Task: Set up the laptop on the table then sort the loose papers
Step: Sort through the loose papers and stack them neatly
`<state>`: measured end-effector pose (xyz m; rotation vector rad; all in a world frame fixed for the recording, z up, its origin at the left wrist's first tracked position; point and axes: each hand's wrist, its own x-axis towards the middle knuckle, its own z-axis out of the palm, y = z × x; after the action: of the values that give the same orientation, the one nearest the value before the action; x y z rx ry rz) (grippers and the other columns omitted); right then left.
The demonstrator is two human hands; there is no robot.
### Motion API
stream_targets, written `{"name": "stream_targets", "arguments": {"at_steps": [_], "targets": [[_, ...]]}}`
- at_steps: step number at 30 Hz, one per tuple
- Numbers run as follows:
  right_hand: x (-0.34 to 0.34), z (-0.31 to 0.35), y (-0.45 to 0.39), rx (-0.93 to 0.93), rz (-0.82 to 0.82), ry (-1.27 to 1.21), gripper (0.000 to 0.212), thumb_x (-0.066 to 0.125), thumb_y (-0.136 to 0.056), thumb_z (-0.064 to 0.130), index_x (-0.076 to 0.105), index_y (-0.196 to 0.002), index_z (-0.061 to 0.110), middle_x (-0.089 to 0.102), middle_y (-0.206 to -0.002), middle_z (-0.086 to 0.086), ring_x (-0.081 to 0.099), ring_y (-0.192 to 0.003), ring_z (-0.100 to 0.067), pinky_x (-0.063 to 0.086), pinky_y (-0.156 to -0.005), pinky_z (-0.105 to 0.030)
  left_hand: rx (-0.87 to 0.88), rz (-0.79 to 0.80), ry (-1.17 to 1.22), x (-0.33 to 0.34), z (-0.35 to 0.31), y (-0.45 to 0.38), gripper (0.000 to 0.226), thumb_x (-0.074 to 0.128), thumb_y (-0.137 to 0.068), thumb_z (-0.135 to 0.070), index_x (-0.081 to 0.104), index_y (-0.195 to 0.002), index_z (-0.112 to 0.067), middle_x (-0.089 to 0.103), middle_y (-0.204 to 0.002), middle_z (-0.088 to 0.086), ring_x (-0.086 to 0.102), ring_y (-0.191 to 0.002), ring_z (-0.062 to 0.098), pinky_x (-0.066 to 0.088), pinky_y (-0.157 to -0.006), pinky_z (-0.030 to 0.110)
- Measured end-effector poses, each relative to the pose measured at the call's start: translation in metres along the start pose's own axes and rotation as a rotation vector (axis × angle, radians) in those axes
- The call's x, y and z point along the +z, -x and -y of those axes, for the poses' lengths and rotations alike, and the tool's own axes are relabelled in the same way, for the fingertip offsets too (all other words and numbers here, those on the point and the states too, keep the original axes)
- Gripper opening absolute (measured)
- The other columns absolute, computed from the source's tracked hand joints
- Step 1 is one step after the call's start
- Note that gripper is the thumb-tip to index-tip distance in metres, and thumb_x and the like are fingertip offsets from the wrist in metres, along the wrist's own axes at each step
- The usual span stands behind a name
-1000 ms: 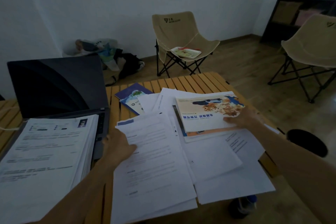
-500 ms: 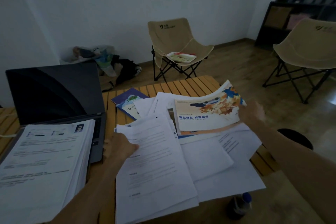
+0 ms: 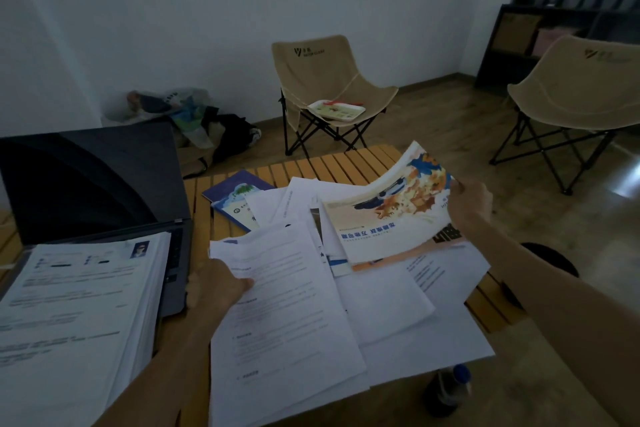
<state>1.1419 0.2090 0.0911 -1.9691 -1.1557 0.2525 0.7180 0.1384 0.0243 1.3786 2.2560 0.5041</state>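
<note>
Presently, the laptop (image 3: 93,184) stands open at the left of the slatted wooden tabletop (image 3: 346,163), screen dark, with a thick stack of printed sheets (image 3: 76,315) lying over its keyboard. The loose papers (image 3: 381,305) are spread in overlapping layers across the middle and right of the tabletop, several overhanging the near edge.

Left hand (image 3: 216,288): fingers curled, thumb on top, gripping the left edge of a printed sheet (image 3: 284,305) that lies uppermost at the near side of the spread, just beside the laptop's right edge.

Right hand (image 3: 472,199): pinching the far right corner of a colour brochure (image 3: 388,218) — that corner is raised off the pile and the cover curves upward, while the near edge rests on the papers. An orange-edged booklet (image 3: 446,236) shows directly beneath it.

A blue-covered booklet (image 3: 239,194) lies at the far side of the spread, partly under white sheets.

Off the tabletop — a dark bottle with a blue cap (image 3: 448,390) stands on the floor below the near edge, and two beige folding chairs (image 3: 325,80) stand beyond.
</note>
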Motion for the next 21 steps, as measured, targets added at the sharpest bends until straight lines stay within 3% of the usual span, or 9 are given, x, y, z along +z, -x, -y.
{"name": "stream_targets", "arguments": {"at_steps": [2, 4, 7, 9, 12, 15, 17, 19, 21], "targets": [[-0.014, 0.017, 0.000, -0.089, 0.001, -0.031, 0.033, 0.044, -0.106, 0.018, 0.059, -0.082, 0.000, 0.059, -0.077, -0.019, 0.053, -0.067, -0.029, 0.037, -0.065, -0.032, 0.020, 0.050, 0.140, -0.004, -0.005, 0.005, 0.053, 0.084, -0.075, -0.020, 0.056, -0.117, -0.006, 0.062, -0.108, 0.009, 0.058, -0.086, 0.021, 0.049, -0.058, 0.028], [-0.028, 0.036, 0.001, -0.149, -0.018, -0.073, 0.034, 0.046, -0.105, 0.018, 0.063, -0.088, -0.006, 0.064, -0.081, -0.023, 0.058, -0.068, -0.034, 0.040, -0.061, -0.033, -0.020, 0.049, 0.137, -0.007, -0.012, 0.009, 0.059, 0.083, -0.076, -0.022, 0.053, -0.124, -0.003, 0.060, -0.119, 0.015, 0.058, -0.098, 0.028, 0.053, -0.075, 0.037], [-0.048, 0.054, 0.003, -0.156, -0.015, -0.156, 0.024, 0.047, -0.105, 0.019, 0.065, -0.098, 0.004, 0.064, -0.088, -0.013, 0.057, -0.063, -0.013, 0.042, -0.047, -0.020, -0.175, 0.023, -0.066, -0.013, -0.018, 0.013, 0.070, 0.081, -0.073, -0.038, 0.052, -0.126, -0.001, 0.052, -0.130, 0.024, 0.052, -0.119, 0.039, 0.043, -0.097, 0.046], [-0.059, 0.058, 0.002, -0.126, 0.047, -0.250, 0.019, 0.047, -0.105, 0.019, 0.061, -0.098, 0.009, 0.062, -0.087, -0.008, 0.054, -0.063, -0.003, 0.039, -0.039, -0.008, -0.059, 0.071, 0.097, -0.012, -0.019, 0.016, 0.057, 0.081, -0.071, -0.024, 0.057, -0.118, -0.001, 0.060, -0.121, 0.021, 0.057, -0.114, 0.037, 0.050, -0.095, 0.043], [-0.070, 0.061, 0.004, -0.067, 0.213, -0.353, 0.015, 0.049, -0.105, 0.018, 0.062, -0.102, 0.010, 0.063, -0.087, -0.006, 0.059, -0.067, -0.009, 0.044, -0.039, -0.010, 0.021, 0.085, 0.472, -0.013, -0.006, 0.022, 0.036, 0.073, -0.068, 0.005, 0.060, -0.100, -0.006, 0.063, -0.098, 0.014, 0.061, -0.103, 0.035, 0.054, -0.084, 0.041], [-0.070, 0.060, 0.012, -0.009, 0.481, -0.401, 0.015, 0.049, -0.104, 0.014, 0.062, -0.097, 0.009, 0.062, -0.091, -0.012, 0.062, -0.072, -0.019, 0.051, -0.044, -0.019, -0.057, 0.029, 0.548, -0.039, -0.003, 0.026, 0.034, 0.077, -0.073, -0.001, 0.063, -0.104, -0.002, 0.066, -0.103, 0.019, 0.064, -0.091, 0.034, 0.055, -0.079, 0.041], [-0.060, 0.055, 0.020, 0.007, 0.670, -0.424, 0.017, 0.049, -0.104, 0.011, 0.061, -0.094, 0.007, 0.061, -0.095, -0.015, 0.063, -0.079, -0.025, 0.056, -0.054, -0.029, 0.067, -0.091, 0.470, -0.067, -0.008, 0.030, 0.042, 0.079, -0.076, -0.009, 0.058, -0.112, -0.004, 0.065, -0.106, 0.013, 0.061, -0.086, 0.028, 0.049, -0.073, 0.036], [-0.041, 0.043, 0.025, -0.050, 0.712, -0.300, 0.016, 0.052, -0.103, 0.013, 0.064, -0.094, 0.008, 0.064, -0.098, -0.014, 0.065, -0.086, -0.028, 0.057, -0.065, -0.035, 0.202, -0.172, 0.426, -0.098, -0.015, 0.035, 0.051, 0.081, -0.077, -0.014, 0.050, -0.118, -0.011, 0.059, -0.107, 0.004, 0.057, -0.091, 0.024, 0.045, -0.077, 0.035], [-0.020, 0.030, 0.024, -0.180, 0.588, -0.036, 0.013, 0.058, -0.099, 0.017, 0.067, -0.090, 0.014, 0.068, -0.094, -0.013, 0.066, -0.081, -0.023, 0.055, -0.067, -0.033, 0.209, -0.176, 0.451, -0.114, -0.014, 0.027, 0.060, 0.084, -0.075, -0.016, 0.047, -0.121, -0.009, 0.055, -0.107, 0.004, 0.056, -0.095, 0.025, 0.047, -0.080, 0.039]]}}
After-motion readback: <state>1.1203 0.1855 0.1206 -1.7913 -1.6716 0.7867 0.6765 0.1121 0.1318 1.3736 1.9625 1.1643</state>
